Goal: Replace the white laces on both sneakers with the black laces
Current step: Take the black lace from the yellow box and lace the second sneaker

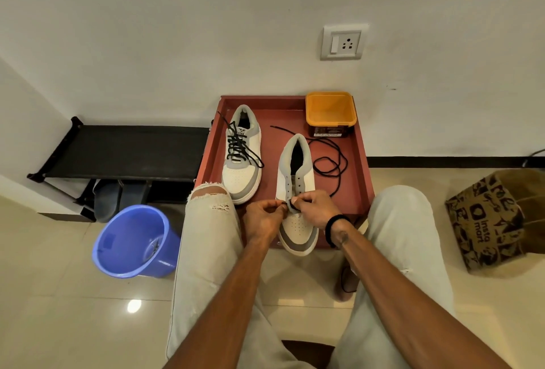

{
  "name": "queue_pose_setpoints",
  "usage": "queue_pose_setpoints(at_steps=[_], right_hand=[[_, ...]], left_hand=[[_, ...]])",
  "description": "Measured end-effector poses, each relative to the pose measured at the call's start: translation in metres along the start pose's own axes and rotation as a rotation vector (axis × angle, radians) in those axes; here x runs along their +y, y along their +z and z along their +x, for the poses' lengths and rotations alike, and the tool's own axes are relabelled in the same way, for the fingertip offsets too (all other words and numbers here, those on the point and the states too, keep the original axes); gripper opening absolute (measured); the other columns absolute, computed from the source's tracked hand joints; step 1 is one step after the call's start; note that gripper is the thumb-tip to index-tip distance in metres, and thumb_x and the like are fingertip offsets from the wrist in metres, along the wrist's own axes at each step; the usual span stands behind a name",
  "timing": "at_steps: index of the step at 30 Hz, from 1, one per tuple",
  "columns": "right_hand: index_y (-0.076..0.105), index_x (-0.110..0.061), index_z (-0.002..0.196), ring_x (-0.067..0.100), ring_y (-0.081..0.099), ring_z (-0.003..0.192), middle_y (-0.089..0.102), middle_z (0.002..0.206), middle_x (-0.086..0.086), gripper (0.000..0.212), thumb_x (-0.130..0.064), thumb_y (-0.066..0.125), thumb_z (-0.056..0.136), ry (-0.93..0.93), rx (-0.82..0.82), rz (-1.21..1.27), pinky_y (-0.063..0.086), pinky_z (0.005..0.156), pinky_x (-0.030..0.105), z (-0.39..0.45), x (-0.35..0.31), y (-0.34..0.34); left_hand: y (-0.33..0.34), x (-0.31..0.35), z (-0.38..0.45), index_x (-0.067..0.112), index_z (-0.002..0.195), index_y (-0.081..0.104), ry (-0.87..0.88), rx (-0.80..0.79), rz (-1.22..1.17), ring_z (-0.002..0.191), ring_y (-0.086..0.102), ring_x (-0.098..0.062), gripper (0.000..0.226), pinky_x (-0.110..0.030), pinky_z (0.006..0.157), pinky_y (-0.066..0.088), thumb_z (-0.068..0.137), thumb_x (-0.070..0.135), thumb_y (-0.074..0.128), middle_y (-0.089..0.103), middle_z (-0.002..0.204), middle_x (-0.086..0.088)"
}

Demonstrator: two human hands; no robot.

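Note:
Two white and grey sneakers sit on a red tray-like table (361,162). The left sneaker (242,159) carries a black lace through its eyelets. The right sneaker (296,191) has bare eyelets, and its toe juts over the table's near edge. A loose black lace (333,162) coils on the table right of it and runs toward my hands. My left hand (264,218) and my right hand (315,206) both pinch the lace at the lowest eyelets of the right sneaker. No white laces are in view.
An empty orange tub (330,112) stands at the table's back right corner. A blue bucket (135,242) sits on the floor at the left, a black shoe rack (124,150) behind it, a printed paper bag (495,221) at the right. My knees flank the table.

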State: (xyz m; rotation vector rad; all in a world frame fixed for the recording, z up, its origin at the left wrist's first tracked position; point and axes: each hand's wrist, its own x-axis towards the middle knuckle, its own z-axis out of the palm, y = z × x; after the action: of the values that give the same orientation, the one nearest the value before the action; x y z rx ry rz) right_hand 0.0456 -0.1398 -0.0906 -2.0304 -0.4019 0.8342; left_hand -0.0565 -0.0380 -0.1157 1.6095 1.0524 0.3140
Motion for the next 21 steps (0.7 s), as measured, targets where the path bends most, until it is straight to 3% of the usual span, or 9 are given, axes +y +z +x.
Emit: queue_pose_setpoints(at_steps=[3,5,7,8,11,14,17,19,21], right_hand=[[0.080,-0.006,0.091,0.014,0.067,0.085,0.077,0.095,0.009,0.019,-0.012,0.063,0.098,-0.054,-0.021,-0.046,0.053,0.073,0.020,-0.002,-0.003,-0.003],[0.080,-0.010,0.090,0.015,0.068,0.087,0.077,0.092,0.006,0.015,-0.014,0.066,0.095,-0.084,-0.031,-0.101,0.055,0.074,0.022,-0.002,-0.004,-0.002],[0.079,-0.023,0.094,0.016,0.068,0.094,0.075,0.095,-0.002,0.012,-0.032,0.076,0.087,-0.122,-0.010,-0.213,0.058,0.085,0.032,-0.003,0.000,-0.004],[0.077,-0.030,0.102,0.017,0.064,0.101,0.072,0.103,-0.003,0.027,-0.046,0.079,0.079,-0.137,0.028,-0.331,0.056,0.091,0.036,-0.003,0.004,-0.005],[0.067,-0.040,0.120,0.026,0.042,0.115,0.049,0.117,0.001,0.058,-0.059,0.083,0.068,-0.145,0.101,-0.593,0.047,0.100,0.042,-0.009,0.007,-0.004],[0.066,-0.040,0.119,0.027,0.039,0.116,0.042,0.117,0.000,0.058,-0.057,0.085,0.068,-0.168,0.148,-0.666,0.046,0.100,0.043,-0.015,0.000,-0.002],[0.066,-0.038,0.122,0.026,0.042,0.115,0.041,0.119,0.000,0.061,-0.055,0.087,0.067,-0.182,0.135,-0.650,0.046,0.101,0.042,-0.015,0.000,-0.003],[0.065,-0.036,0.127,0.026,0.042,0.115,0.040,0.119,0.001,0.067,-0.053,0.088,0.067,-0.195,0.112,-0.615,0.046,0.102,0.041,-0.014,0.002,-0.004],[0.063,-0.037,0.132,0.025,0.042,0.113,0.038,0.117,0.001,0.071,-0.054,0.088,0.068,-0.218,0.113,-0.606,0.047,0.102,0.040,-0.014,0.003,-0.004]], left_hand=[[-0.001,0.003,-0.006,0.017,0.109,0.081,0.243,0.015,0.212,0.083,0.070,-0.004,0.021,-0.023,0.082,0.059,0.091,0.026,0.079,0.079,0.098,0.005],[-0.002,0.004,-0.008,0.017,0.106,0.082,0.291,0.057,0.235,0.082,0.071,-0.007,0.017,-0.029,0.082,0.061,0.092,0.025,0.077,0.079,0.096,0.003],[0.000,0.005,-0.007,0.016,0.104,0.082,0.282,0.100,0.232,0.083,0.071,-0.008,0.013,-0.031,0.083,0.061,0.094,0.022,0.074,0.079,0.093,0.003],[0.000,0.006,-0.006,0.016,0.103,0.080,0.257,0.136,0.201,0.083,0.071,-0.009,0.012,-0.032,0.084,0.060,0.096,0.020,0.072,0.078,0.092,0.003],[-0.011,0.015,0.004,0.019,0.102,0.070,0.101,0.287,-0.152,0.089,0.073,-0.016,0.009,-0.035,0.087,0.060,0.102,0.020,0.062,0.076,0.092,0.000],[-0.024,0.028,0.006,0.014,0.108,0.061,-0.002,0.300,-0.611,0.083,0.076,-0.019,0.009,-0.033,0.084,0.062,0.107,0.016,0.053,0.072,0.094,-0.009],[-0.023,0.034,-0.003,0.010,0.116,0.059,-0.052,0.254,-0.753,0.080,0.076,-0.020,0.012,-0.034,0.083,0.063,0.107,0.016,0.054,0.074,0.096,-0.011],[-0.015,0.023,-0.003,0.016,0.110,0.063,-0.136,0.164,-0.603,0.079,0.075,-0.018,0.012,-0.037,0.083,0.063,0.102,0.025,0.062,0.076,0.097,-0.009],[-0.006,0.011,-0.003,0.020,0.102,0.071,-0.144,0.041,-0.341,0.078,0.074,-0.017,0.030,-0.043,0.086,0.063,0.090,0.047,0.074,0.078,0.090,-0.004]])
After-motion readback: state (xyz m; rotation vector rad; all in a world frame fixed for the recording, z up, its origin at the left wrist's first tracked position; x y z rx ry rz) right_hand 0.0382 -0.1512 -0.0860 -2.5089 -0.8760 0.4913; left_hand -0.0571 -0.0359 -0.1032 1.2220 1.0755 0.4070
